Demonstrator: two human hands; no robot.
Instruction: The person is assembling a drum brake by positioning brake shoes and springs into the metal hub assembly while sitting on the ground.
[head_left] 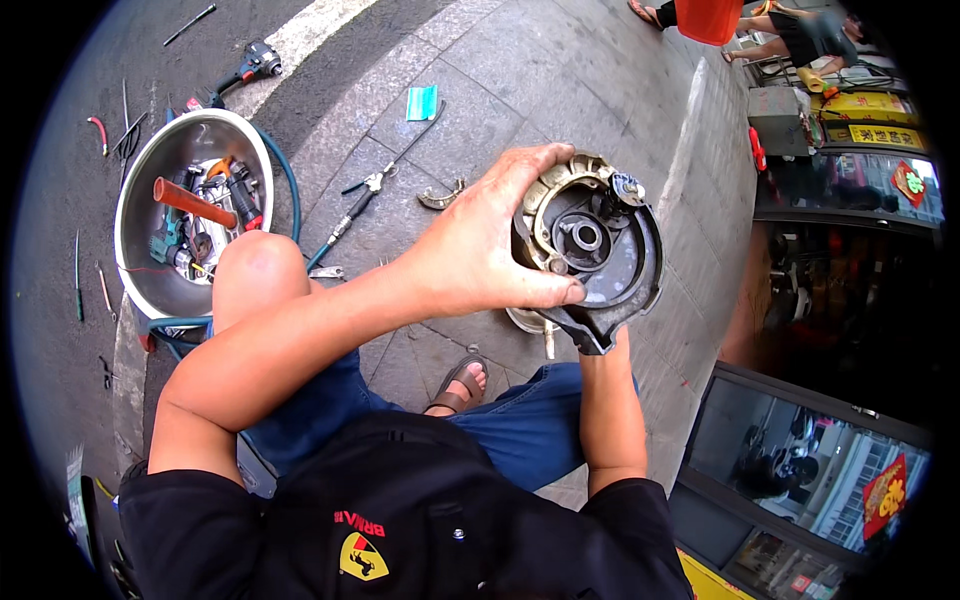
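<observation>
My left hand (490,235) is closed on the rim of a dark, round drum brake backing plate (625,262), raised in front of me. Its thumb presses the near edge while the fingers reach over the far side. A pale curved brake shoe (538,205) sits inside the plate on the left, and a round hub hole shows at the centre. My right forearm (612,410) rises behind the plate, which hides the right hand and its fingers. Below the plate, a round metal piece (527,320) is partly covered.
On my left stands a steel basin (262,150) holding power tools and an orange-handled tool. Nearby on the paving lie an air blow gun (348,218) with a hose, a loose curved shoe (440,197) and a teal packet (422,103). A cordless impact wrench (258,62) lies farther off. Another person (810,38) is at far right.
</observation>
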